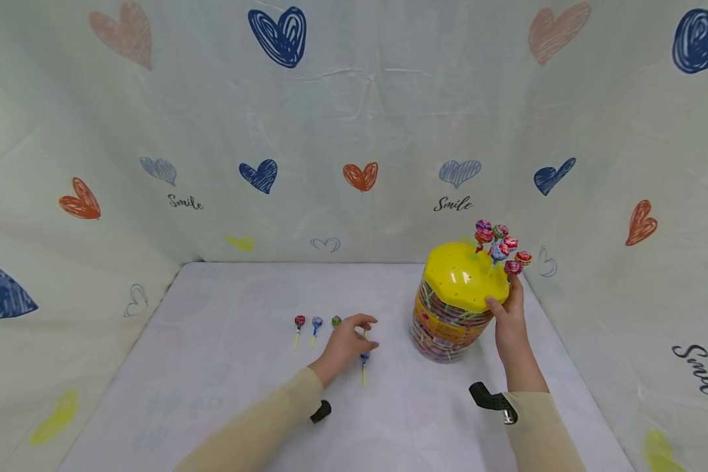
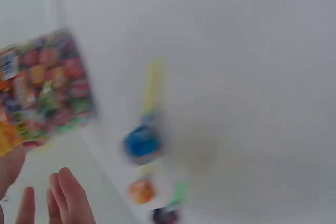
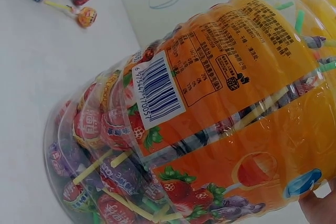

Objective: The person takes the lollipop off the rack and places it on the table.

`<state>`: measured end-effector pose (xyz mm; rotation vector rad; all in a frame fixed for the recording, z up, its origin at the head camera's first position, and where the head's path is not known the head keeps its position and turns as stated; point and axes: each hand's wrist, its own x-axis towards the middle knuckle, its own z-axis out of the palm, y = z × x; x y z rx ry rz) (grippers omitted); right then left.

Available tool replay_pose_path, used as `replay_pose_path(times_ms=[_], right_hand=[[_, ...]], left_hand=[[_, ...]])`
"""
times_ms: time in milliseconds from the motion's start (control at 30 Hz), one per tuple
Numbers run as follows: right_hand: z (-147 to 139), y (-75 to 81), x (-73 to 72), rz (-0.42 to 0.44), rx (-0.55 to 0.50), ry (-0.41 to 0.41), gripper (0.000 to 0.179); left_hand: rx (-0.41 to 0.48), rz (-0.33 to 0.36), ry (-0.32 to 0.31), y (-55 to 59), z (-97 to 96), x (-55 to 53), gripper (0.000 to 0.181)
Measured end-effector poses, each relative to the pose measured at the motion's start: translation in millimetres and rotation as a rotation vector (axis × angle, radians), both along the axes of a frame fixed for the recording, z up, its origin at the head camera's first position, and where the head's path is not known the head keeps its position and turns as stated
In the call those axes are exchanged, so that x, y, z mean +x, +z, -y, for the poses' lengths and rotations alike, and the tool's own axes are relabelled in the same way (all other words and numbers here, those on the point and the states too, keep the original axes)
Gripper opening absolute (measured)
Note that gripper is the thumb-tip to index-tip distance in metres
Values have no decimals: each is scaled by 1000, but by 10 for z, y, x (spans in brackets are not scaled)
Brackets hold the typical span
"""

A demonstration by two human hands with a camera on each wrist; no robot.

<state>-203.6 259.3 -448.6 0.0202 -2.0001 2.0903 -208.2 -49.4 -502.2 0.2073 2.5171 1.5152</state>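
A clear plastic jar (image 1: pixel 448 331) packed with wrapped lollipops stands tilted at the right of the table. My right hand (image 1: pixel 512 321) grips it by its yellow lid (image 1: pixel 463 275), thumb on the near edge. Several lollipops (image 1: pixel 500 250) stick up out of the lid. Left of the jar, my left hand (image 1: pixel 345 344) reaches over the table with fingers and thumb apart and nothing between them. Just under it lies a blue lollipop (image 1: pixel 364 358) with a yellow stick. In the left wrist view, blurred, an orange lollipop (image 2: pixel 142 190) lies beyond the blue one.
Farther left, a red lollipop (image 1: pixel 299 321) and a light blue lollipop (image 1: pixel 317 322) lie in a row with a green lollipop (image 1: pixel 336 320), partly covered by my left hand. Behind the white table (image 1: pixel 224 367) hangs a curtain (image 1: pixel 389 98) printed with hearts.
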Motion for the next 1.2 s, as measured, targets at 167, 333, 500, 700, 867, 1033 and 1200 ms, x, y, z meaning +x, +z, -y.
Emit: replay_pose_path(times_ms=[167,333,500,700,867,1033,1200], right_hand=[[-9,5,7,-1,0,6,75],[-21,32,6,2,-6,20,74],[-27,73,13,33,32,15,76],[-17,137,16,39,42,8,77],[6,196,-18,72,91,-31,80],[26,207,-49,92,85,-53,82],[45,197,-53,104,71,-60,82]], left_hand=[[96,-56,-75,468,-211,-58,45],[191,-95,-115,762,-424,-82,44],[246,-147,-128,958,-593,-120,44],[278,-218,-139,1183,-791,-223,45],[360,-216,-135,1333,-929,-285,46],[428,-253,-171,1463,-1080,-329,47],[414,-305,-216,1571,-1205,-392,47]])
